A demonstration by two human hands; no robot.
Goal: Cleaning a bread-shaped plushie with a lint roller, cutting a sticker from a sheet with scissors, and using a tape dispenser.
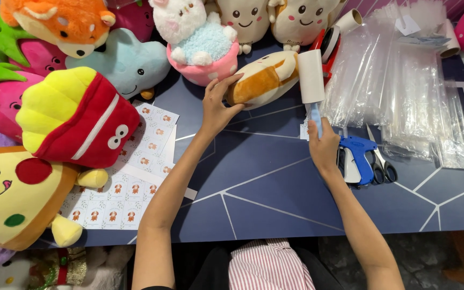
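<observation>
Gripping a soft, light bread-shaped plush (pixel 263 79) near the counter's (pixel 275 182) far edge, the left hand (pixel 217 107) closes its fingers around one squashy end while the right hand (pixel 323 146) clasps a lint roller's (pixel 311 76) handle.

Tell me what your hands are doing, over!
Left hand grips bread-shaped plush toy. Right hand holds lint roller against toy. Blue tagging gun and scissors beside right hand.
</observation>
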